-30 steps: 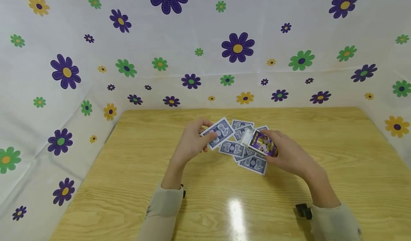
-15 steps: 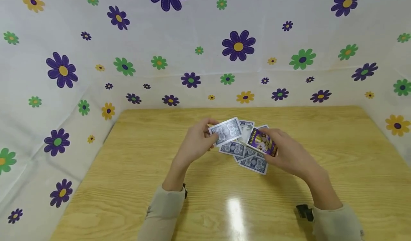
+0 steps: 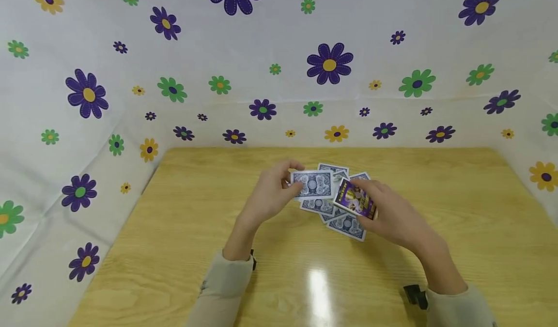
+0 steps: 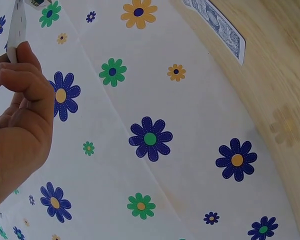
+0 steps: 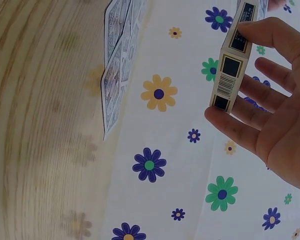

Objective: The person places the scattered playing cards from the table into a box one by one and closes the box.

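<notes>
My left hand (image 3: 271, 194) pinches a blue-backed playing card (image 3: 314, 184) between thumb and fingers, back side up. Whether more cards lie under it cannot be seen. In the left wrist view the held card (image 4: 18, 32) shows nearly edge-on. My right hand (image 3: 394, 215) grips a purple card box (image 3: 354, 198) by its sides, above the table. The box's end faces the held card, close to its right edge. A barcode marks the box's (image 5: 226, 82) end in the right wrist view. Beneath both hands, several loose playing cards (image 3: 348, 226) overlap face down.
The wooden table (image 3: 183, 278) carries the cards near its middle. A white cloth (image 3: 244, 51) with printed flowers hangs behind it and along both sides. A dark strap piece (image 3: 415, 295) sits at the right wrist.
My left hand has moved right, bringing the held card level and up against the box's end. The white flap at that end is now mostly hidden. My right hand has barely shifted.
</notes>
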